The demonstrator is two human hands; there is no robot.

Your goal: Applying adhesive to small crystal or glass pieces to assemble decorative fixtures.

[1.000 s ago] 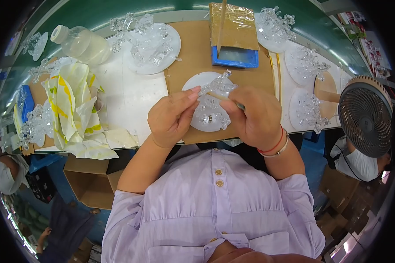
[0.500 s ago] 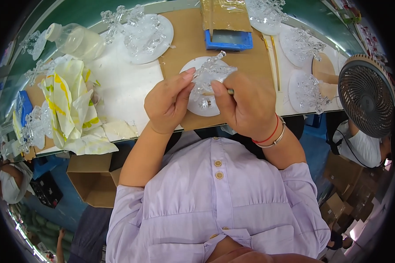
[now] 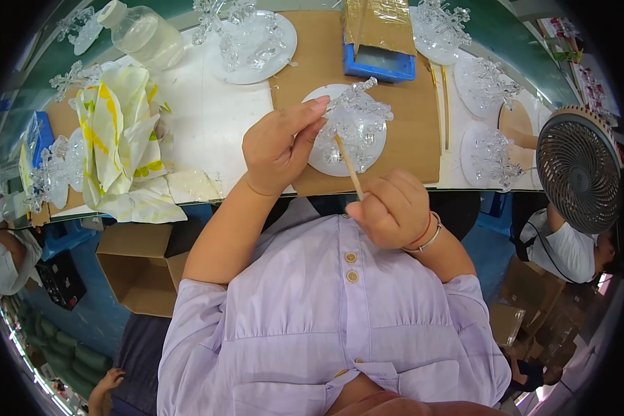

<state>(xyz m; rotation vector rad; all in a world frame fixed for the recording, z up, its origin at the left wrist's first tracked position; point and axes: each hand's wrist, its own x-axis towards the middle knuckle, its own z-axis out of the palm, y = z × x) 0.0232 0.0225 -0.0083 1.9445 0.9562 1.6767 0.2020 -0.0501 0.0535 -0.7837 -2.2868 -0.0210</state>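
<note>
A clear, branching plastic-looking ornament (image 3: 357, 118) lies on a round white disc (image 3: 367, 156) in front of me. My left hand (image 3: 277, 142) is at its left side, with thumb and fingertips closed on the ornament's edge. My right hand (image 3: 394, 208) is closed around a thin wooden stick (image 3: 350, 170) near the table's front edge. The stick slants up and left, its tip at the lower part of the ornament. Whether that tip has bristles is too small to tell.
Brown cardboard (image 3: 409, 139) lies under the disc. Behind stands a blue tray (image 3: 381, 68) partly covered by cardboard. Similar ornaments on discs (image 3: 284, 38) are around. A liquid-filled bottle (image 3: 145, 38) and crumpled yellow-white wrapping (image 3: 121, 132) are left; a black fan (image 3: 581, 173) is right.
My right hand has drawn back toward my body and lower, bringing the wooden stick into plain sight. My left hand keeps its place at the ornament. The whole view has shifted slightly.
</note>
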